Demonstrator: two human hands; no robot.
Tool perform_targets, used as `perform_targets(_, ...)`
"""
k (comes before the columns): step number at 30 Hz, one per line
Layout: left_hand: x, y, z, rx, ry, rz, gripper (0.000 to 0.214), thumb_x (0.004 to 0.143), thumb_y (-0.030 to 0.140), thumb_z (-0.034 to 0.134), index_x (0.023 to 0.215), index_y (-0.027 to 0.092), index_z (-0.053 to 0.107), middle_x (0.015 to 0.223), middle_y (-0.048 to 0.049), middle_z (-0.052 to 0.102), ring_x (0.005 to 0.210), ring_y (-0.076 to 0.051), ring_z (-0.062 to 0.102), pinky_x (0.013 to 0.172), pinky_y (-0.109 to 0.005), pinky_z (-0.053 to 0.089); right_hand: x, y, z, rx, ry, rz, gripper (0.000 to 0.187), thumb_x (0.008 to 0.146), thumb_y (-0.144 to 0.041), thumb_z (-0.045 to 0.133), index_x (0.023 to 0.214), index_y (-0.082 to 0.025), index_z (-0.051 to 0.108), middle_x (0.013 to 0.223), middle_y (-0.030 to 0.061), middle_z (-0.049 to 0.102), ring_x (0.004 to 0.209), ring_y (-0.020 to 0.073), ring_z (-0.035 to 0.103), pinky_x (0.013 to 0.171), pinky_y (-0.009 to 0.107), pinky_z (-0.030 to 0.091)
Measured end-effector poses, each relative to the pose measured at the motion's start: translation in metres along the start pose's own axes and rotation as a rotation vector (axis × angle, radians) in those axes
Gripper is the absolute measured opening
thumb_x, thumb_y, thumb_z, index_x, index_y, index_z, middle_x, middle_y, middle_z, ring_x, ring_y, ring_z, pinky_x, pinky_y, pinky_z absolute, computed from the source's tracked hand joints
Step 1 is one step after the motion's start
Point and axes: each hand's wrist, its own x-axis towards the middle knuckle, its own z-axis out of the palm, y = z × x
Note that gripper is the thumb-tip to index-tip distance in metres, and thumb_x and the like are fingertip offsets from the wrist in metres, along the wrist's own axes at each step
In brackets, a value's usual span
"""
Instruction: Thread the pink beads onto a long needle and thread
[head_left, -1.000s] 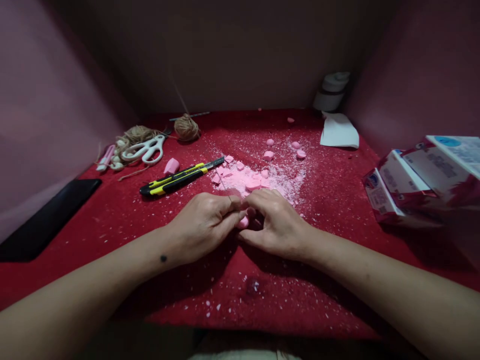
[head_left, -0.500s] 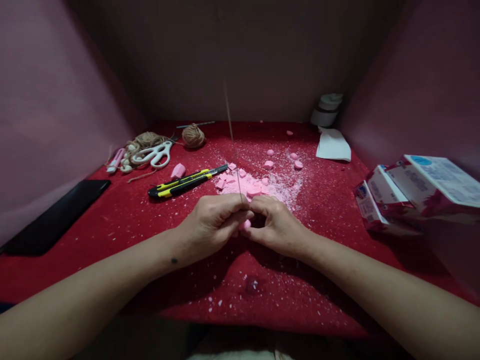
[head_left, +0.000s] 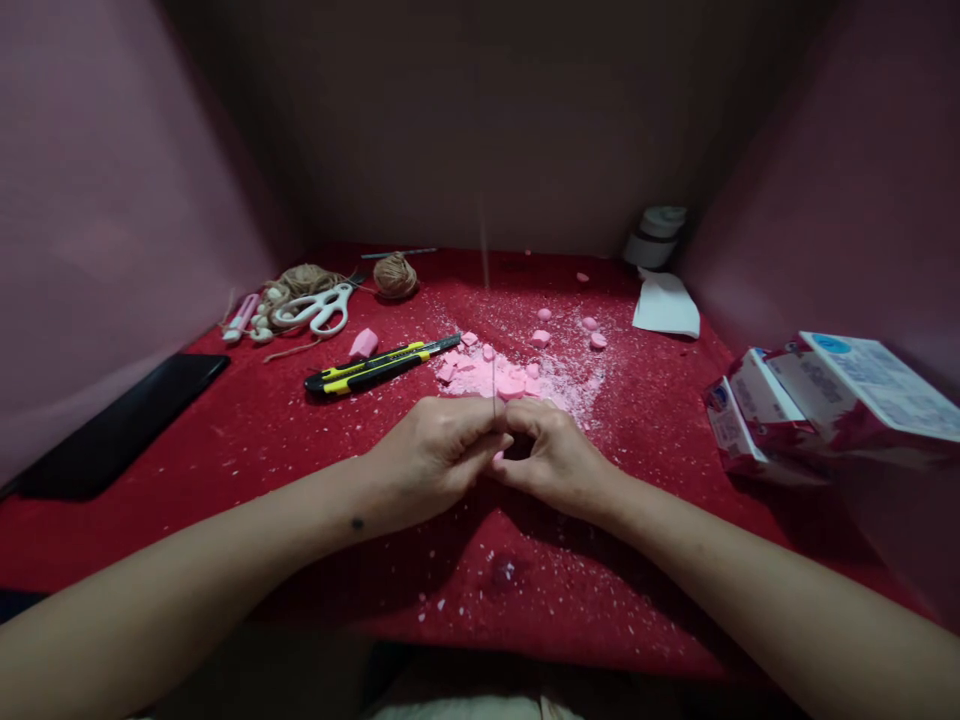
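My left hand (head_left: 427, 450) is closed in a pinch around a long, thin stick (head_left: 493, 372) that points upward and is partly blurred. Against it, my right hand (head_left: 559, 458) pinches a small pink piece (head_left: 499, 456), which looks like soap and is mostly hidden by the fingers. Both hands touch at the fingertips, low over the red cloth (head_left: 285, 440). Just beyond them lies a heap of pink chunks and shavings (head_left: 510, 382). A black and yellow utility knife (head_left: 382, 368), blade showing, rests left of the heap.
Scissors (head_left: 322, 308), a twine ball (head_left: 395, 276) and a pink block (head_left: 364, 344) lie at the left, beyond a black flat object (head_left: 127, 425). On the right are boxes (head_left: 787, 400), white paper (head_left: 666, 305) and a white container (head_left: 654, 238). Walls flank both sides.
The whole view has shifted slightly. The thin stick leans less and stands nearly upright, and less of the pink piece shows between my fingers. Both hands keep their grip.
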Motion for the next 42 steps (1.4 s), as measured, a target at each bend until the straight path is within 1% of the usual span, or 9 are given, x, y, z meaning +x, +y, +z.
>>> perform_targets(6,0.003,-0.013,-0.002,0.085,0.009,-0.057,0.013,0.083,0.014,0.049,0.073,0.012,0.057,0.061,0.0000,0.057,0.053,-0.008,0.049,0.053,-0.019,0.038,0.000,-0.001,0.001,-0.005,0.011,0.007,0.009,0.072,-0.016,0.058,0.063,-0.016,0.055,0.066,-0.0001,0.056,0.064,0.0108,0.049,0.063,0.025,0.039)
perform_targets(10,0.001,-0.008,-0.010,0.160,-0.019,-0.111,0.018,0.083,0.015,0.047,0.066,0.013,0.054,0.055,0.0018,0.052,0.048,-0.008,0.044,0.050,-0.020,0.034,0.000,-0.002,0.001,0.000,0.024,0.001,0.009,0.072,-0.017,0.059,0.064,-0.017,0.055,0.064,-0.0010,0.055,0.062,0.0102,0.048,0.062,0.025,0.039)
perform_targets(14,0.002,0.003,-0.010,0.047,-0.094,-0.164,0.018,0.083,0.014,0.047,0.067,0.013,0.054,0.053,0.0032,0.051,0.046,-0.006,0.044,0.048,-0.018,0.034,0.000,0.000,0.001,0.002,0.028,0.005,0.014,0.069,-0.015,0.060,0.060,-0.017,0.051,0.061,-0.0023,0.052,0.060,0.0101,0.047,0.059,0.024,0.038)
perform_targets(18,0.006,0.000,-0.001,-0.078,-0.079,-0.191,0.019,0.084,0.013,0.047,0.067,0.013,0.054,0.053,0.0038,0.054,0.049,-0.006,0.048,0.051,-0.017,0.036,0.000,0.001,0.001,0.006,0.006,0.002,0.010,0.070,-0.017,0.061,0.062,-0.017,0.054,0.065,-0.0008,0.056,0.063,0.0111,0.048,0.062,0.026,0.039)
perform_targets(23,0.005,-0.012,-0.003,0.012,-0.022,-0.151,0.013,0.081,0.015,0.050,0.072,0.012,0.058,0.063,-0.0011,0.060,0.054,-0.009,0.052,0.054,-0.020,0.038,0.000,-0.003,0.001,-0.005,0.022,0.026,0.008,0.072,-0.018,0.059,0.065,-0.016,0.058,0.067,0.0010,0.059,0.064,0.0120,0.051,0.064,0.027,0.040)
perform_targets(27,0.004,-0.005,-0.011,-0.002,-0.084,-0.175,0.015,0.081,0.015,0.050,0.069,0.012,0.058,0.057,0.0005,0.057,0.050,-0.008,0.049,0.051,-0.019,0.037,-0.001,-0.001,0.002,-0.040,0.049,0.033,0.009,0.070,-0.019,0.062,0.064,-0.017,0.055,0.065,-0.0007,0.058,0.064,0.0118,0.050,0.065,0.027,0.039)
perform_targets(31,0.007,0.001,-0.008,-0.125,-0.110,-0.196,0.015,0.081,0.010,0.049,0.069,0.012,0.057,0.053,0.0042,0.053,0.049,-0.006,0.047,0.050,-0.017,0.036,-0.001,0.003,0.003,-0.043,0.022,0.015,0.011,0.069,-0.018,0.063,0.064,-0.017,0.053,0.066,-0.0009,0.058,0.065,0.0121,0.051,0.064,0.027,0.040)
perform_targets(37,0.011,-0.015,-0.005,-0.098,-0.042,-0.239,0.014,0.080,0.012,0.052,0.068,0.010,0.059,0.058,0.0017,0.055,0.052,-0.007,0.047,0.052,-0.019,0.035,-0.001,0.001,0.003,-0.044,0.021,0.025,0.005,0.074,-0.019,0.060,0.069,-0.018,0.059,0.070,0.0011,0.061,0.068,0.0132,0.053,0.067,0.029,0.040)
perform_targets(42,0.011,-0.005,-0.015,-0.167,-0.129,-0.265,0.016,0.080,0.011,0.052,0.066,0.011,0.058,0.051,0.0037,0.054,0.048,-0.006,0.047,0.048,-0.017,0.034,-0.001,0.001,0.002,-0.040,0.029,0.027,0.009,0.072,-0.020,0.062,0.066,-0.017,0.056,0.066,-0.0001,0.059,0.064,0.0121,0.051,0.064,0.028,0.039)
